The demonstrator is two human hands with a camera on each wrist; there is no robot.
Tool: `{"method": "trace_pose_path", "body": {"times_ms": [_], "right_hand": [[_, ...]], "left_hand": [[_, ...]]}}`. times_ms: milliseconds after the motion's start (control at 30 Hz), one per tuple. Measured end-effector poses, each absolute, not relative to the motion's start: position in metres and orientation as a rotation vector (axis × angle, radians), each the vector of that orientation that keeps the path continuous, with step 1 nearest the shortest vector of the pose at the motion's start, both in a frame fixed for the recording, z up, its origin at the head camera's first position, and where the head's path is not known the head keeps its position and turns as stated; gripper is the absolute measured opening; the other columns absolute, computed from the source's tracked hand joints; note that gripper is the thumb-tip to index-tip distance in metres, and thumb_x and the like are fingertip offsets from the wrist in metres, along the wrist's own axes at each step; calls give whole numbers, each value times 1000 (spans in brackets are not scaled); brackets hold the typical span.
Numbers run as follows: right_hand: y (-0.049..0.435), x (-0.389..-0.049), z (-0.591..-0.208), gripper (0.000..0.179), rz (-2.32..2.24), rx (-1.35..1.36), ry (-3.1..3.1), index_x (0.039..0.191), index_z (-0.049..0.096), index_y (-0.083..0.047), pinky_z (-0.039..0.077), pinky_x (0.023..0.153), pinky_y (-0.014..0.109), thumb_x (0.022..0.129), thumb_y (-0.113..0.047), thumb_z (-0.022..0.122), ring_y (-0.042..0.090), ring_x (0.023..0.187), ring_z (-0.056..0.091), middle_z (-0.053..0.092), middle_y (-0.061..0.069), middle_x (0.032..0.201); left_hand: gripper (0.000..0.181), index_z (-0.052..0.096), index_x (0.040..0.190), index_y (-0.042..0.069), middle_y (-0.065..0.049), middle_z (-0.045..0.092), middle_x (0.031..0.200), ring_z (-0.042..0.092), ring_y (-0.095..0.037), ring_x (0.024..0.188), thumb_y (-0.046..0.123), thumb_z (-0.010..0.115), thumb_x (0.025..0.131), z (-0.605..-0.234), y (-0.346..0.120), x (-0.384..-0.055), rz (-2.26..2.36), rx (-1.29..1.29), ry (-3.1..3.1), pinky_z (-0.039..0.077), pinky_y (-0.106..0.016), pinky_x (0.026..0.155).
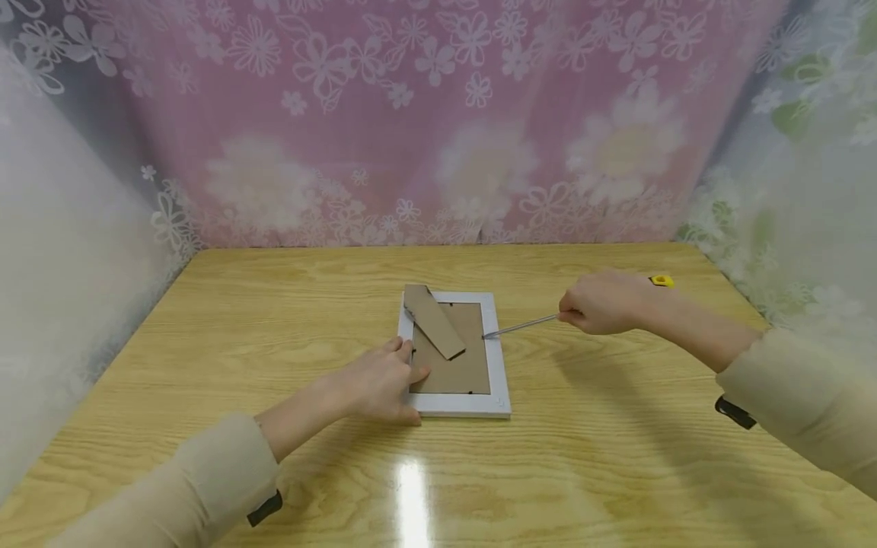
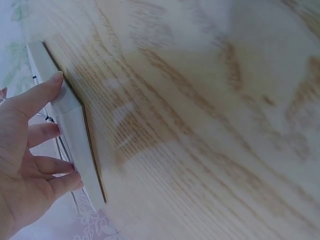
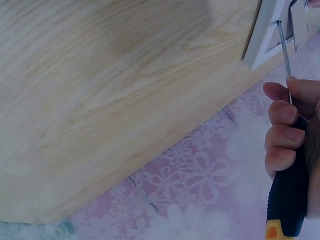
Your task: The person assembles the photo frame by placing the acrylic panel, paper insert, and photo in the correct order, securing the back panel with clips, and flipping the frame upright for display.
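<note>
A white picture frame (image 1: 502, 373) lies face down, its brown backing board (image 1: 445, 377) upward. A cardboard stand leg (image 1: 433, 320) slants across the board. Small dark tabs sit along the board's edges. My left hand (image 1: 384, 380) holds the frame's near left corner, thumb (image 2: 52, 87) against the near edge, one finger on the board, other fingers along the left side. My right hand (image 1: 606, 303) grips a screwdriver (image 3: 290, 185) by its black and yellow handle. Its thin metal shaft points left, the tip at a dark tab on the board's right edge.
The wood-grain table (image 1: 288, 304) extends around the frame. A pink flowered curtain (image 1: 384, 144) hangs behind it, with pale flowered cloth (image 1: 808, 228) on the right side. Both forearms wear beige sleeves (image 1: 219, 472) with dark straps beneath.
</note>
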State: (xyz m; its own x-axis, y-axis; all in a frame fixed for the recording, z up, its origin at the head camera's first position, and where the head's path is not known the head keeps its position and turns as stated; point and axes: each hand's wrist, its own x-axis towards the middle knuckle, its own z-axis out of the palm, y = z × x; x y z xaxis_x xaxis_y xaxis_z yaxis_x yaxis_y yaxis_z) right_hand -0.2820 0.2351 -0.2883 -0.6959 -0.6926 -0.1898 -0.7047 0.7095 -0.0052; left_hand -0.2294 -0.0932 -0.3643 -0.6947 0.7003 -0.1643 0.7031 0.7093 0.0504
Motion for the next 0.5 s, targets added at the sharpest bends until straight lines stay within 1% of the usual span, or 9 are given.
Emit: {"method": "trace_pose_path", "body": {"times_ms": [200,300,500], "right_hand": [[221,-284,-274,36,229,-1090,2693,57,45,-18,21,47,22,91,-15,55,7,47,24,29,-7,52],[213,-286,-266,34,306,-1103,2674,58,48,-17,21,46,21,91,-14,55,7,46,25,32,-6,51],[192,-285,-249,34,514,-1076,2666,57,44,-15,15,43,22,89,-15,55,8,45,19,26,-5,51]], "left_hand": [[67,57,128,7,-33,41,132,38,-48,123,49,70,76,-363,-94,-230,-39,1159,2743,38,-47,100],[68,57,128,8,-33,41,133,37,-48,123,50,70,76,-362,-93,-229,-48,1157,2737,38,-48,99],[68,57,127,8,-33,42,131,39,-48,121,51,70,76,-362,-93,-230,-64,1181,2741,41,-47,97]]}}
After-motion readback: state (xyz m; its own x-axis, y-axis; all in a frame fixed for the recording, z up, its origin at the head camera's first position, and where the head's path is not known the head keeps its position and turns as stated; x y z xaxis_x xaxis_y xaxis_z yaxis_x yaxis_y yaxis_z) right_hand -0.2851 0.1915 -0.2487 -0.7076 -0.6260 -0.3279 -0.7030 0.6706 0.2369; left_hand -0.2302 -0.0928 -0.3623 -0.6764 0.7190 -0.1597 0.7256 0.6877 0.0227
